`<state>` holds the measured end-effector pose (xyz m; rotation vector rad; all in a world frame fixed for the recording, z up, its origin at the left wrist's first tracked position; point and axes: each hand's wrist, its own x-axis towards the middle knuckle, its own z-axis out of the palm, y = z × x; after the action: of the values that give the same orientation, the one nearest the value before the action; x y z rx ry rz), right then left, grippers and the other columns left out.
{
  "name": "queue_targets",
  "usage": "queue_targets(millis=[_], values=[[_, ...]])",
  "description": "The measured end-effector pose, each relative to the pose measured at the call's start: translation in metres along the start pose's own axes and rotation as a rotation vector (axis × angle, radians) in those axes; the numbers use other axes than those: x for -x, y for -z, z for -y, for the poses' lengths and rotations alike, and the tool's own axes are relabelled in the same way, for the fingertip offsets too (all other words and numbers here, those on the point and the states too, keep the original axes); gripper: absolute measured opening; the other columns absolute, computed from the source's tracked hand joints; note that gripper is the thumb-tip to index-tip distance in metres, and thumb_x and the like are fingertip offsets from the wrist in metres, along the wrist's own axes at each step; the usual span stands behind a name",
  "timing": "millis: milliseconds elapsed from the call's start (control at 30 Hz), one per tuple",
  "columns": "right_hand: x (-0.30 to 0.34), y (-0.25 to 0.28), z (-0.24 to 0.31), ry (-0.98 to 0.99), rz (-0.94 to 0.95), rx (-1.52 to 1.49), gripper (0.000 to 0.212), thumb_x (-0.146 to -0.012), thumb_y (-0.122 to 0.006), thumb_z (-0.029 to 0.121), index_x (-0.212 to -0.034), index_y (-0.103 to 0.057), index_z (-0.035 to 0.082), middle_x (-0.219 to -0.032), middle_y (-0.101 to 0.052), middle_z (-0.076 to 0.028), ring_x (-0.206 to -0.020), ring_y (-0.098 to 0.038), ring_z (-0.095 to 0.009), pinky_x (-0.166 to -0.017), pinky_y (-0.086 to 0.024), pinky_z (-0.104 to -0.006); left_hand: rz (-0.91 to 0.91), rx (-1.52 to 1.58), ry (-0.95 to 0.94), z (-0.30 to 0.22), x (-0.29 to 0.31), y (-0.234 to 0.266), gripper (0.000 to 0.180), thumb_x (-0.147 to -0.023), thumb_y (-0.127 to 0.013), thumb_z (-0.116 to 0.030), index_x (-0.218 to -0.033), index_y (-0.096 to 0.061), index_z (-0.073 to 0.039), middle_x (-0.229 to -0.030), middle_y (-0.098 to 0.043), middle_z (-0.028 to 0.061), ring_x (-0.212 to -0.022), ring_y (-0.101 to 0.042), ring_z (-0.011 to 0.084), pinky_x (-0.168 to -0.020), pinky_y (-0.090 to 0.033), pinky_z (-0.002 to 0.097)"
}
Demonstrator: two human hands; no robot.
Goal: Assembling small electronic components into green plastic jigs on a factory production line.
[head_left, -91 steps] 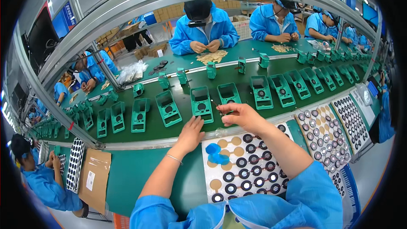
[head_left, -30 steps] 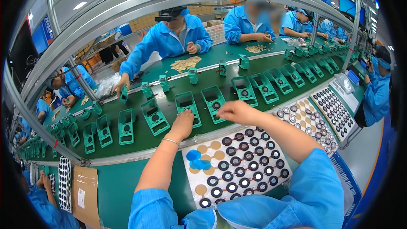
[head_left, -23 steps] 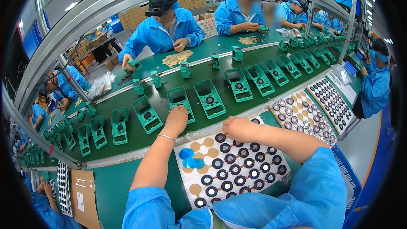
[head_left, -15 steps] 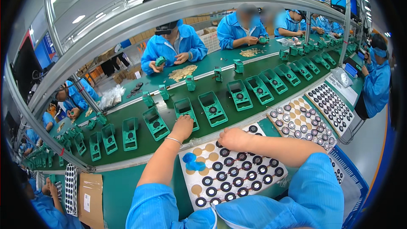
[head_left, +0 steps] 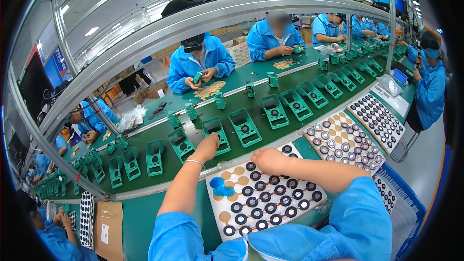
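We see our left hand [head_left: 209, 147] stretched out over the green belt [head_left: 203, 159], with its fingers resting on a green holder [head_left: 217, 134] that has a small black ring in its middle. The fingers are curled down on it, but we cannot tell if they pinch anything. Our right hand [head_left: 268, 160] lies on the far edge of the white tray [head_left: 265, 194] just in front of us. It is closed into a loose fist, and we cannot tell what is inside. The tray is full of black rings [head_left: 270, 198] in neat rows, with some bare tan spots on its left side. Two blue round bits [head_left: 220, 186] lie there too. More green holders [head_left: 245, 126] sit in a line along the belt on both sides of our left hand. A second tray of rings [head_left: 342, 141] sits to our right. Across the bench [head_left: 232, 84], people in blue coats [head_left: 200, 65] work with their own hands. A brown box [head_left: 109, 229] lies down to our left.
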<state>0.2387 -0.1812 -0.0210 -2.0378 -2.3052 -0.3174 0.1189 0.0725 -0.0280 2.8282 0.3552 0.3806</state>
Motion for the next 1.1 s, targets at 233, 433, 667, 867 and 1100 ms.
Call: queue_targets(millis=[233,433,667,867,1100], values=[[0.012,0.018,-0.015,-0.319,-0.247,-0.644,0.010,-0.080,-0.053,0.013,-0.083,-0.051,0.003,-0.084,-0.057,-0.013,-0.076,-0.059,-0.031,-0.066,-0.047,-0.0400,-0.011,-0.219,-0.013,0.008,-0.006,-0.018,0.010,-0.077,-0.047,0.000,-0.085,-0.050,-0.002,-0.085,-0.057,0.0167,-0.084,-0.054,0.0369,-0.070,-0.043,0.0445],[0.020,0.018,-0.039,-0.330,-0.394,-1.262,0.011,-0.086,-0.057,0.014,-0.087,-0.053,0.004,-0.080,-0.059,-0.004,-0.068,-0.057,-0.010,-0.056,-0.046,-0.0238,-0.158,0.001,-0.034,-0.038,0.006,-0.011,0.011,-0.080,-0.051,-0.007,-0.086,-0.056,0.001,-0.093,-0.058,0.0175,-0.086,-0.056,0.0355,-0.076,-0.046,0.0410],[0.020,0.034,-0.002,-0.314,-0.386,-1.210,0.011,-0.086,-0.057,0.012,-0.089,-0.055,0.002,-0.075,-0.059,-0.004,-0.067,-0.058,-0.013,-0.059,-0.046,-0.0263,0.265,1.010,0.285,-0.162,0.062,0.027,0.028,-0.092,-0.051,-0.021,-0.099,-0.057,0.006,-0.091,-0.063,0.0103,-0.082,-0.064,0.0185,-0.072,-0.052,0.0268],[0.023,0.033,0.037,-0.043,-0.600,-0.545,0.016,-0.079,-0.062,0.014,-0.094,-0.060,0.008,-0.098,-0.059,-0.012,-0.089,-0.057,-0.031,-0.076,-0.048,-0.0367,0.244,1.404,0.399,-0.154,0.088,0.014,0.027,-0.093,-0.048,-0.016,-0.103,-0.056,0.008,-0.096,-0.063,0.0148,-0.088,-0.063,0.0211,-0.079,-0.053,0.0301],[0.026,0.035,0.060,0.033,-0.345,-0.427,0.034,-0.078,-0.061,0.017,-0.109,-0.052,0.010,-0.117,-0.051,-0.009,-0.099,-0.050,-0.031,-0.078,-0.048,-0.0380,0.155,1.432,0.548,-0.155,0.115,0.014,0.020,-0.092,-0.045,-0.009,-0.097,-0.057,0.006,-0.093,-0.063,0.0159,-0.082,-0.064,0.0230,-0.078,-0.054,0.0319]])
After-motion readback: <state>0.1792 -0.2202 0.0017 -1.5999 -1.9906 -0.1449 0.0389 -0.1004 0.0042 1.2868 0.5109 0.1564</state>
